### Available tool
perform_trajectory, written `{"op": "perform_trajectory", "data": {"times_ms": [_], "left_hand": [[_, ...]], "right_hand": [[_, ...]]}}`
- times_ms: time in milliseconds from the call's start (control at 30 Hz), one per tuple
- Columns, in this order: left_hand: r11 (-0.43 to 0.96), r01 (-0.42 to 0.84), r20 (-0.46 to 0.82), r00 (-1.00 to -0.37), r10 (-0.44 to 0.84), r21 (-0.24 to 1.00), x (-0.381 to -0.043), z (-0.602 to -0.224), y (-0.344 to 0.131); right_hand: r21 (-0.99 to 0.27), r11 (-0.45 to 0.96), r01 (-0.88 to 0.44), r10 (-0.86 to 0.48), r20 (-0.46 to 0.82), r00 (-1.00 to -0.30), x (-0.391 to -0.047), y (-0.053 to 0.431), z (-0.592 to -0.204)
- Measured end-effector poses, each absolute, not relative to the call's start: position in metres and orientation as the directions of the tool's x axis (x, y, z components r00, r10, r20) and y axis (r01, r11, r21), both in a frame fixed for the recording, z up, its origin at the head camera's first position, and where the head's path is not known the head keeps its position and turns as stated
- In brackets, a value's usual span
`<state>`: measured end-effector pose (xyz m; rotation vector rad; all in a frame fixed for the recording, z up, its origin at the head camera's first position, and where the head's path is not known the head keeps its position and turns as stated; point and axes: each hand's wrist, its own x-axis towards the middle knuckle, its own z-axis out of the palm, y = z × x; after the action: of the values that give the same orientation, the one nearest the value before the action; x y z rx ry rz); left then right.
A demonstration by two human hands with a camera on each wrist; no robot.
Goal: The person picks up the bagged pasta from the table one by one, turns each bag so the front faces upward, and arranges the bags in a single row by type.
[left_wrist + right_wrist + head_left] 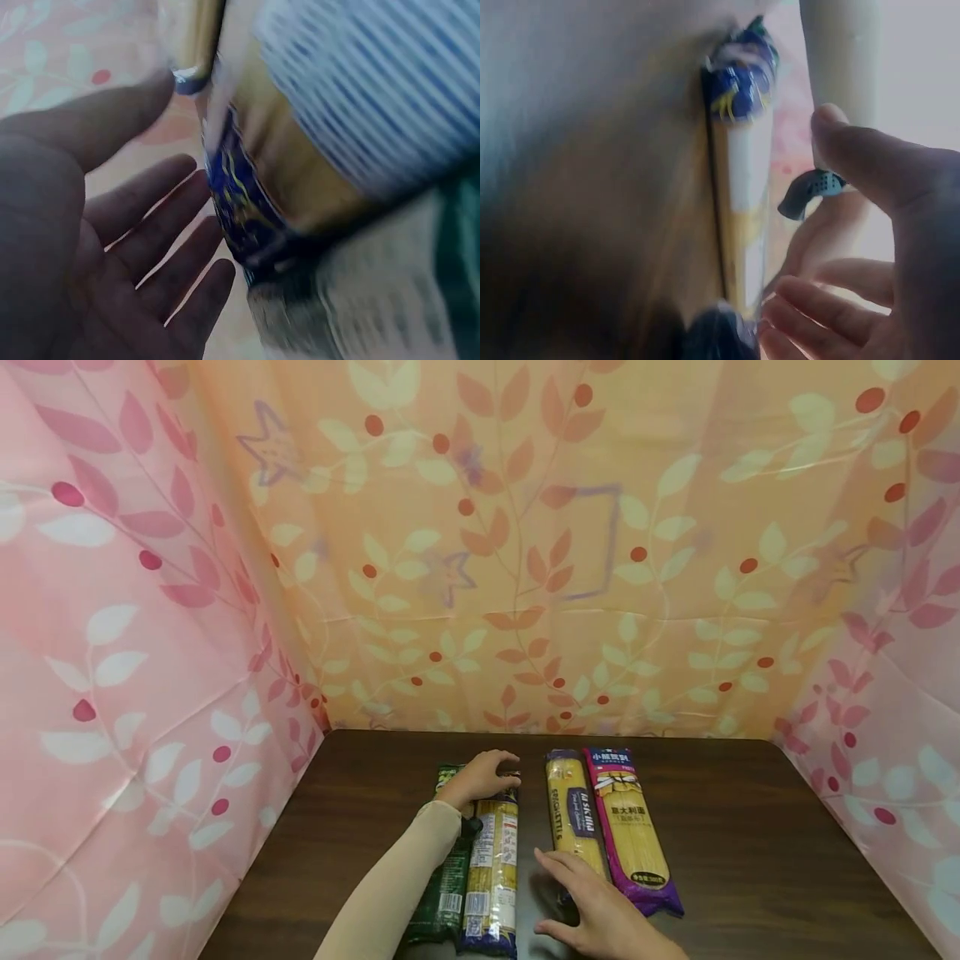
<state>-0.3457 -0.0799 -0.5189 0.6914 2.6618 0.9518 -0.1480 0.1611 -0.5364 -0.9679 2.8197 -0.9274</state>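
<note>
Two long pasta packs lie side by side left of centre: a dark green one (pixel 450 897) and a yellow, blue-ended one (pixel 495 852) with white label panels. My left hand (pixel 483 777) reaches over their far ends, its fingers spread apart in the left wrist view. Right of these lie a spaghetti pack (pixel 573 806) with a dark purple label and a pink-and-purple pasta pack (pixel 630 827). My right hand (pixel 600 906) hovers at the near end of the spaghetti pack, thumb and fingers apart, hiding part of that end.
The dark wooden table (pixel 750 827) carries all of the packs. An orange patterned curtain (pixel 525 568) hangs behind it, with pink curtains (pixel 135 652) at both sides. My left forearm (pixel 397 877) crosses the green pack.
</note>
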Motion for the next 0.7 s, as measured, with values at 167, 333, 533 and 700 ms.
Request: {"op": "perform_trajectory", "data": {"times_ms": [167,333,533,700], "left_hand": [[0.711,0.383,-0.081,-0.848,0.524,0.590,-0.338,-0.519,-0.095],[0.730,0.397,-0.098,-0.841,0.532,0.556,-0.333,-0.519,-0.099],[0.751,0.395,-0.106,-0.847,0.521,0.530,-0.334,-0.522,-0.099],[0.776,0.390,-0.114,-0.857,0.503,0.496,-0.336,-0.526,-0.097]], "right_hand": [[-0.558,0.596,-0.578,-0.608,0.157,-0.779,-0.145,0.145,-0.541],[-0.558,0.608,-0.565,-0.614,0.122,-0.780,-0.144,0.133,-0.545],[-0.540,0.664,-0.517,-0.595,0.038,-0.803,-0.143,0.126,-0.552],[-0.526,0.707,-0.473,-0.571,-0.029,-0.821,-0.143,0.118,-0.557]]}}
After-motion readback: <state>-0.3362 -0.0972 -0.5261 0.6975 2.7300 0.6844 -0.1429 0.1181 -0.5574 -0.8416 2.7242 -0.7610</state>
